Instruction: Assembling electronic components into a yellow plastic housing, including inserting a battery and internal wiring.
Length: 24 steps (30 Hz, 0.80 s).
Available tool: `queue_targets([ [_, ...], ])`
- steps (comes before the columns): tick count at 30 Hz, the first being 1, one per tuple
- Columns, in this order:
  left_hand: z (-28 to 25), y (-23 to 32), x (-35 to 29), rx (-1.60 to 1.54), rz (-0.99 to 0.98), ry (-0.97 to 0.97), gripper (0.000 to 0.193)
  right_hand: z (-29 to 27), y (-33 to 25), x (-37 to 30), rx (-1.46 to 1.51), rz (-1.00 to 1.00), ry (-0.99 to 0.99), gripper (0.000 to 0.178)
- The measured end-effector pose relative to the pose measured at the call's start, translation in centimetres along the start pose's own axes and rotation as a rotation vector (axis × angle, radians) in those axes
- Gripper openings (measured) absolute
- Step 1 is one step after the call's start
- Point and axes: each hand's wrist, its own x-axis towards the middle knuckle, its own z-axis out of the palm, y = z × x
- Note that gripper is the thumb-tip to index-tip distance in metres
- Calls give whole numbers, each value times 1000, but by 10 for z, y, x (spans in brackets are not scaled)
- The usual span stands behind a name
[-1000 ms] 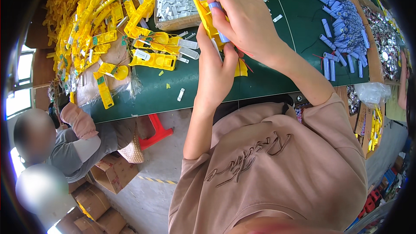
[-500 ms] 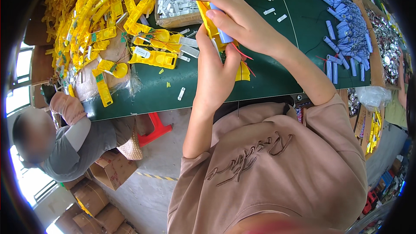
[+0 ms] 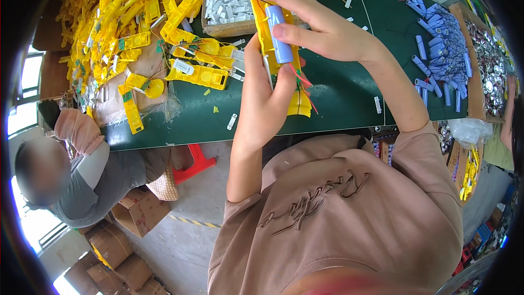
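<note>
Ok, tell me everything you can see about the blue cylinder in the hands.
The blue cylinder is a smooth, pale blue tube that looks plastic-wrapped, like a battery cell. It stands nearly upright above the green table, against a yellow casing. The right hand pinches it with thumb and fingers; the left hand holds the casing from below. Thin red wires hang beneath it.
</note>
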Motion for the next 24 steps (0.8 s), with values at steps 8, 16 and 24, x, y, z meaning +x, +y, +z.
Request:
queue_targets([
  [8,-7,1,5,-48,-24,8,46,8,5,13,-79,119,-74,51],
  [16,-30,-7,3,-160,-56,102,45,-50,56,18,-282,236,181,32],
  [24,-50,-21,4,-172,-93,180,42,-44,105,29,-1171,226,-30,12],
])
